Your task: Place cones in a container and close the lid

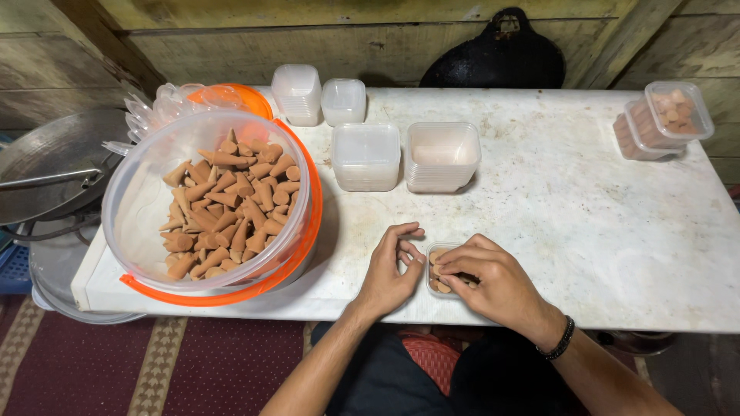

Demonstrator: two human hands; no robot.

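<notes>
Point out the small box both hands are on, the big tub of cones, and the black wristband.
small clear box [432, 259]: head view, left rim.
big clear tub [139, 196]: head view, left inner wall.
black wristband [561, 340]: head view, middle of band.

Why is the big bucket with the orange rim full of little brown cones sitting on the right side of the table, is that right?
Not quite. The big bucket with the orange rim does hold little brown cones, but the head view shows it on the left side of the table, not the right. On the right stand two small filled boxes.

Wooden plank wall [231, 38], white stained table [586, 208], maroon patterned carpet [116, 362]
</notes>
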